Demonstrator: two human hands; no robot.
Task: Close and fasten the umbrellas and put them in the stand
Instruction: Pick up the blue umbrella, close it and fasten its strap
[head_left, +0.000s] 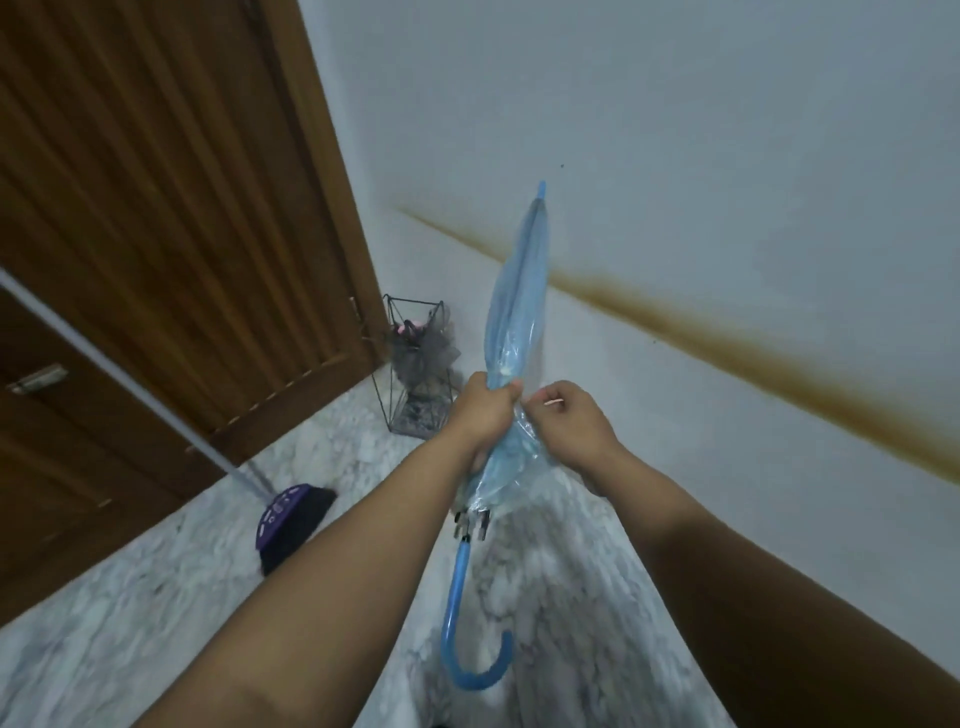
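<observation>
Home entryway: wooden door (156, 208), marble floor (130, 597), wire umbrella stand (415, 364).

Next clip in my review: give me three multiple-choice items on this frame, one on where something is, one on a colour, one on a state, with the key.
1. Where does the wire stand sit?
A. on the floor in the corner by the wooden door
B. hanging on the wall
C. beside the broom head

2. What colour is the umbrella being held?
A. red
B. light blue
C. black

3. What state is that umbrella in?
A. wide open
B. folded shut, held in both hands
C. lying on the floor

Key: 1 A, it stands where the door meets the wall; 2 B, canopy and hooked handle are both blue; 3 B, the left hand grips the gathered canopy and the right hand pinches it alongside.
</observation>
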